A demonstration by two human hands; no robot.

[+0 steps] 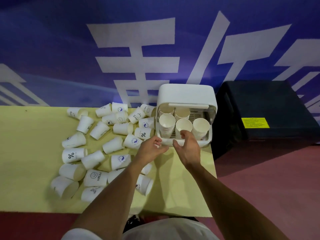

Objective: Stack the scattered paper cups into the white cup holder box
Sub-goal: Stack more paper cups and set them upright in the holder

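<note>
The left hand (152, 148) and right hand (188, 148) are hovering, fingers loose and empty, at the white plastic holder box (186, 94); the white paper cups (132, 142) probably want nesting squarely, mouth-up.

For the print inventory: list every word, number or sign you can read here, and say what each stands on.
"HELLO", with a smiley: smiley cup by the left forearm.
"%": left-edge cup of the pile.
"%" again: near-box cup beside the white cup holder box.
"Bear": far cup.
"HELL", cut off: back cup against the box.
Blue round logo cup: lettering too small.
Yellow label on the black case: blurred.
Wall characters: cropped, unreadable.
</note>
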